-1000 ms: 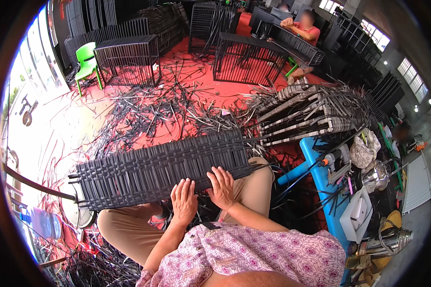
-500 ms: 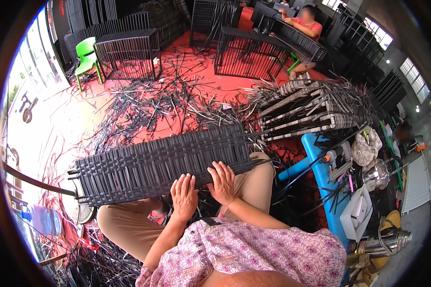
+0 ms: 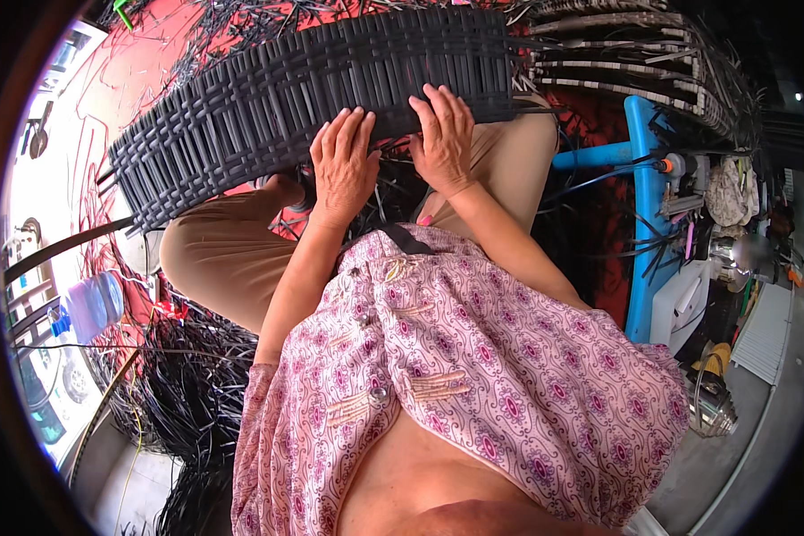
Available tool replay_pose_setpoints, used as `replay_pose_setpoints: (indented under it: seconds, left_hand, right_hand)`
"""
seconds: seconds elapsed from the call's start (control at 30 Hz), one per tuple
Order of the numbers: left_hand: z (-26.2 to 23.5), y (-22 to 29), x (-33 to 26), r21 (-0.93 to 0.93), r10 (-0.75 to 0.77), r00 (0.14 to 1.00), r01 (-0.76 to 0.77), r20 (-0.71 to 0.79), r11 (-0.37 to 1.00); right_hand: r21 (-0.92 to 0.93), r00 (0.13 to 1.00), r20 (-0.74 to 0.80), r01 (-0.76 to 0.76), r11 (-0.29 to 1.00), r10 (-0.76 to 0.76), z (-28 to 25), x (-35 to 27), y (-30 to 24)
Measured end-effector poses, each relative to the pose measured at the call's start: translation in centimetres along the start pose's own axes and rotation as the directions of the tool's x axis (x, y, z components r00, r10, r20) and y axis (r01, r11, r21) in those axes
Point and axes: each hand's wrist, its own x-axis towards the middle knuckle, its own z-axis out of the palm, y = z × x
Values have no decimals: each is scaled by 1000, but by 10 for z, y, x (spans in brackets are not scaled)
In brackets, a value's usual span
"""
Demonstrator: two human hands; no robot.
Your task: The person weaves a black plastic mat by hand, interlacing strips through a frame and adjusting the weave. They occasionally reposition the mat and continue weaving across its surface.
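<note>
Closer now than a moment ago, the woven panel [image 3: 313,98] fills the top of the view, and both hands have slid along with it. It lies across the person's lap, tilted down toward the left. Left hand [image 3: 341,165] lies flat on its near edge, fingers spread wide, gripping nothing. Right hand [image 3: 444,134] sits just beside it, fingers also spread, pressing on the weave. Loose black strips [image 3: 192,393] pile by the left leg, near a plastic bottle [image 3: 94,304]. A blue pipe frame [image 3: 639,196] stands to the right.
</note>
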Motion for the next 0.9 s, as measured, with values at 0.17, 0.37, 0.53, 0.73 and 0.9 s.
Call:
replay_pose_setpoints:
  seconds: [0.17,0.37,0.53,0.73,0.9]
  left_hand:
    - [-3,-3,7,-12,-8,1000,8,-15,1000]
    - [-27,-4,24,-132,46,983,-70,-180,989]
    - [-1,-3,16,-17,6,978,-10,-210,1000]
    - [-3,-11,22,41,46,977,-39,-206,998]
    - [-8,-18,25,-7,58,981,-60,-184,998]
  right_hand:
    - [9,999,-27,-25,1000,25,-7,7,6]
    - [-262,984,120,-100,960,135,-44,19,12]
    - [-353,991,82,-71,933,107,-42,0,29]
    - [-382,992,84,-52,923,91,-43,6,46]
    - [-417,991,109,-28,908,81,-50,14,54]
